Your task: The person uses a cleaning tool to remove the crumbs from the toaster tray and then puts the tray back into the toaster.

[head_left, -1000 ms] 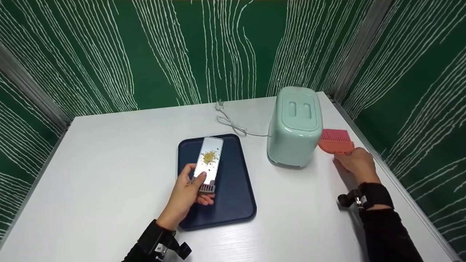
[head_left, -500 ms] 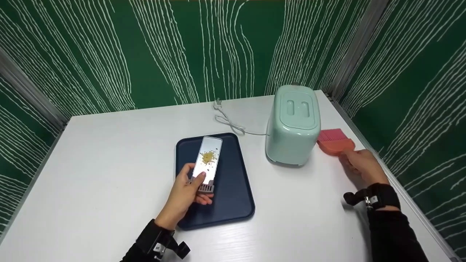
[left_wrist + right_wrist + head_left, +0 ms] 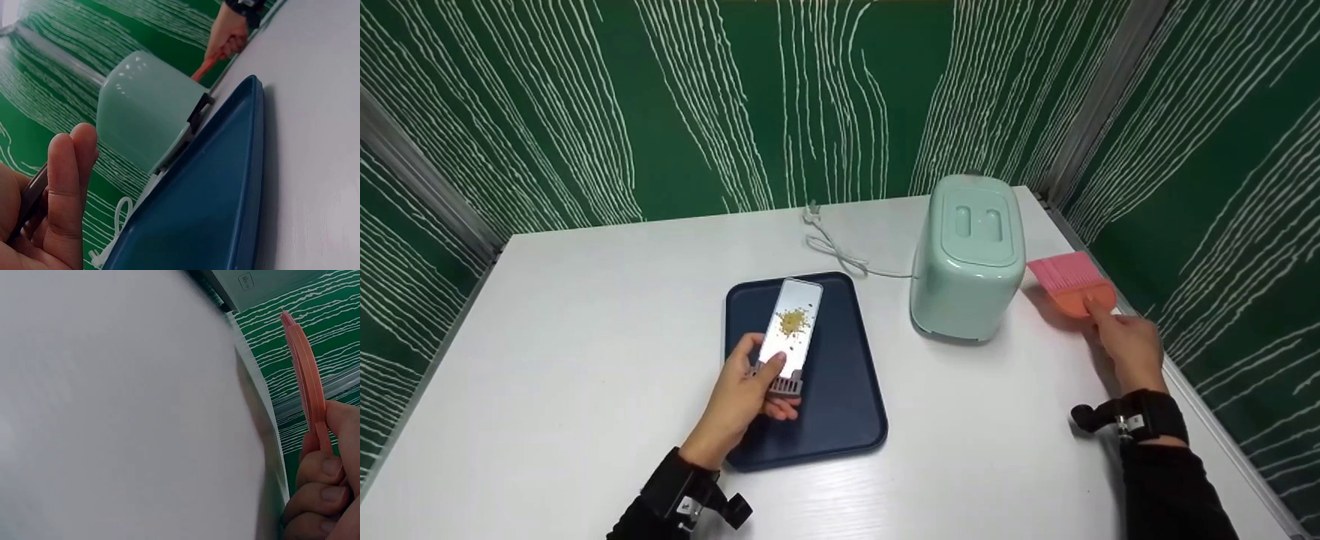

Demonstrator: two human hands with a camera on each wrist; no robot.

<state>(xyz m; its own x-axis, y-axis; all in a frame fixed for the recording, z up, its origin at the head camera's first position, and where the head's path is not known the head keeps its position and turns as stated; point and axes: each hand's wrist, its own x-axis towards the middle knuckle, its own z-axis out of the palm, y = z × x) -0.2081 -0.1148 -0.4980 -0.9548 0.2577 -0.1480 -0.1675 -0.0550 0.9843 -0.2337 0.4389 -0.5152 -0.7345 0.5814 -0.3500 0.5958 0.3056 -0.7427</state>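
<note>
1. Head view: the right hand (image 3: 1129, 341) pinched the orange handle end of a pink-bristled brush (image 3: 1069, 285), thumb on its upper face; the right wrist view showed the other fingers curled in below it.
2. The left hand (image 3: 742, 390) gripped the near end of a pale crumb tray (image 3: 797, 357), thumb on top and fingers underneath, by its grey slotted edge.
3. Yellowish crumbs (image 3: 793, 322) lay scattered on the far half of that crumb tray.
4. Beneath it, a navy serving tray (image 3: 836, 397) sat on the table, left of a mint-green toaster (image 3: 967, 292).
5. The brush was just right of the toaster, bristles pointing far and left, its shadow on the white table (image 3: 585, 337); whether bristles and toaster touched could not be told.
6. A pale cord (image 3: 847, 261) ran left from the toaster, its plug (image 3: 811, 215) near the far edge.
7. Green walls (image 3: 682, 97) with white streaks stood beyond.
</note>
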